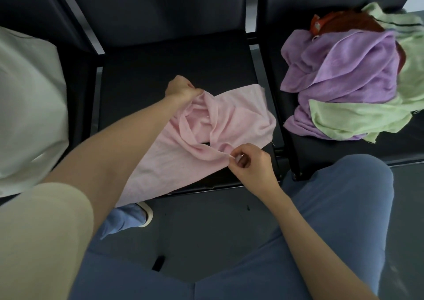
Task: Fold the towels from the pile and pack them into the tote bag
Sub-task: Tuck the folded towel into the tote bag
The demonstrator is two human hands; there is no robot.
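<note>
**Pink towel being spread out for its first fold**

Nearest the camera, the person's knees frame the scene, and the right hand (249, 164) sits at the front edge of the middle chair seat (160, 70). Its thumb and fingertips are pinched together on the near hem of the pink towel (241, 120), probably to find a corner and pull the cloth taut.

Farther in, the left hand (182, 88) reaches across with its fingers curled tight round a bunched far edge of the same towel. With both grips clamped on opposite edges, the aim looks to be stretching the crumpled cloth flat on the seat before folding; the towel's lower left part hangs over the seat's front edge.

Beyond and to the right, on the next seat, waits the pile (353, 79) of purple, green and red-orange towels, well apart from both hands.

At far left lies a pale bag-like shape (27, 107), likely the tote bag; its opening cannot be seen.
</note>
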